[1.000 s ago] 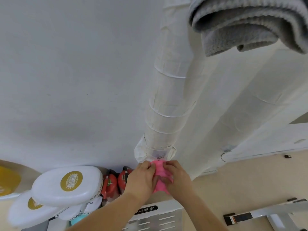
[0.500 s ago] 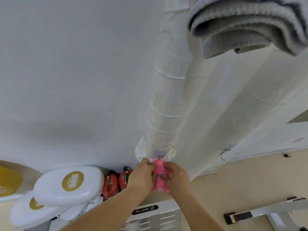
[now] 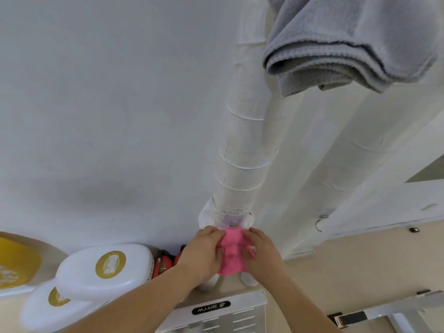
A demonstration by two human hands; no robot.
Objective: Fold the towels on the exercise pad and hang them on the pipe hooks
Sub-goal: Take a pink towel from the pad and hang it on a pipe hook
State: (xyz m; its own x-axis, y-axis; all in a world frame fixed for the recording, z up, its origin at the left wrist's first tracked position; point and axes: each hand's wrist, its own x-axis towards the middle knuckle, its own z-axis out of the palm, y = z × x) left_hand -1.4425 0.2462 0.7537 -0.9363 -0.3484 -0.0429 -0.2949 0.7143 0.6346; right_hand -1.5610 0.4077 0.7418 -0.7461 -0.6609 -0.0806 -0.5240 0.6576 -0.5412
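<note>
Left hand [image 3: 204, 254] and right hand [image 3: 260, 254] both grip the small pink folded towel [image 3: 231, 254], held against the base of the white wrapped pipe [image 3: 242, 164]. Grey folded towel [image 3: 348, 42] hangs higher up.

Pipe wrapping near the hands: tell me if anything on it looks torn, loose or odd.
Yes. The lower end of the white wrapping flares out loose and ragged, just above the pink towel that the left hand and the right hand grip. Higher up it lies snug.
</note>
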